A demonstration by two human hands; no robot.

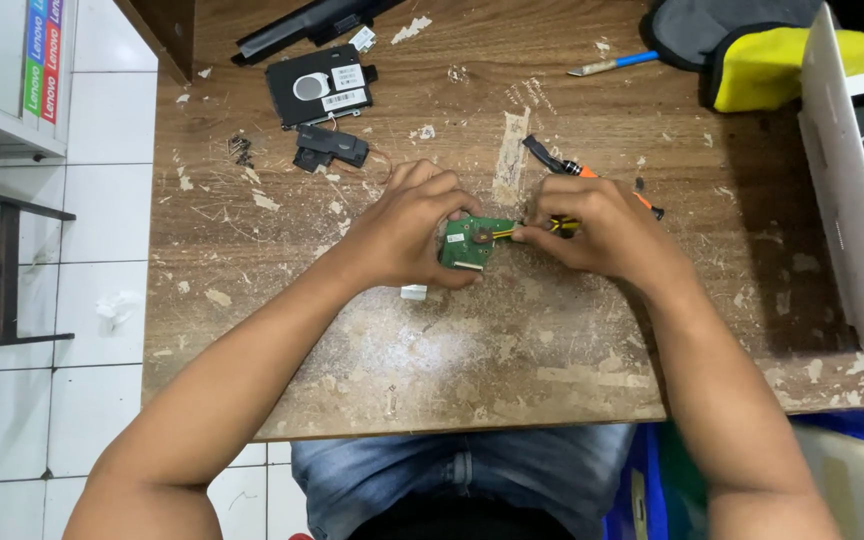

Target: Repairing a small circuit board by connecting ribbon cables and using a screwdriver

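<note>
Left hand [407, 228] pinches a small green circuit board [472, 241], thumb under, fingers over its left edge. Right hand [597, 228] is closed around a yellow-black tool [542, 230], tip touching the board's right side. Board is held just above the worn wooden table [402, 350], near its middle. Beyond the board: black hard drive [320, 88] and small black bracket [330, 146] to the far left; orange-handled screwdriver [602, 178] just behind the right hand; blue-handled knife [612, 65] far right.

Two hands [407, 235] [592, 230], one green circuit board [470, 243], one hard drive [319, 86], two screwdrivers [592, 172] [614, 64].
</note>
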